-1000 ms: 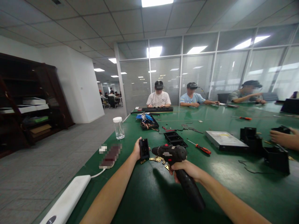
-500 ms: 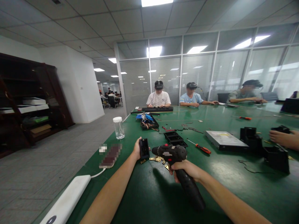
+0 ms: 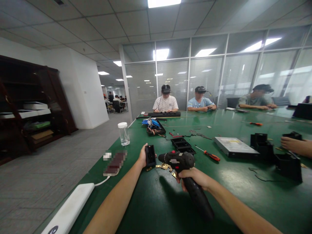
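Note:
My left hand [image 3: 143, 158] is closed around the left side of a small black plastic case [image 3: 150, 156], its hollow inside facing me. In my right hand [image 3: 191, 178] is a black cordless drill [image 3: 179, 160], gripped by its handle, with the chuck pointing left toward the case. A narrow gap shows between the chuck and the case. Several small brass-coloured metal plates [image 3: 165, 166] lie on the green table [image 3: 151, 204] beneath and between them. Just behind the drill sit black plastic trays [image 3: 181, 144].
An orange-handled screwdriver [image 3: 211, 156] and a silver disc drive [image 3: 235, 147] lie to the right. A lidded clear jar [image 3: 124, 135] and a white power strip [image 3: 69, 208] stand left. Another person's hand [image 3: 292, 143] reaches in at right, near black cases [image 3: 289, 165]. More people sit opposite.
My hands, the case and the drill stay almost still. Across the table, the person in light blue has drawn an outstretched arm back in, bringing both hands together.

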Demonstrator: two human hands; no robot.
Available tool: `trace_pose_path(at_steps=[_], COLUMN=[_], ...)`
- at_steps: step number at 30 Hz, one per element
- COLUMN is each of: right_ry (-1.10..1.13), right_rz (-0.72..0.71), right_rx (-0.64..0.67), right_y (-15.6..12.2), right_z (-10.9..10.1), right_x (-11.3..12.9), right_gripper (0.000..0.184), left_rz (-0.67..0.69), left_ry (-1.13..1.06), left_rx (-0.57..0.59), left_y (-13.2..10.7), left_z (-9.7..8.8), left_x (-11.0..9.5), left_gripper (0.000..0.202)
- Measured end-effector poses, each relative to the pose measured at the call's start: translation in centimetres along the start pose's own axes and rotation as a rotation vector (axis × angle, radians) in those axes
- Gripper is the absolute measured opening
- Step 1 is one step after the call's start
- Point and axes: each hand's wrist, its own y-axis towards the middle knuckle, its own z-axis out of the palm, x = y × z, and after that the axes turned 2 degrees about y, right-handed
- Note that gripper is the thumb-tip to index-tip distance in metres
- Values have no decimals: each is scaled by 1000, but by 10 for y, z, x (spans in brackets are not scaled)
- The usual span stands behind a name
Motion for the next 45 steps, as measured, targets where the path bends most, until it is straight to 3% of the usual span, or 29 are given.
trace_pose_path(at_steps=[15, 45], right_ry=[8, 17], right_rz=[-8, -18], right_rx=[15, 18], right_y=[-2, 0], right_z=[2, -1], right_x=[4, -3], right_gripper=[18, 18], left_rz=[44, 28], left_ry=[49, 29], left_rx=[68, 38], left_y=[7, 4], left_z=[-8, -4], left_x=[3, 1], left_gripper=[45, 45])
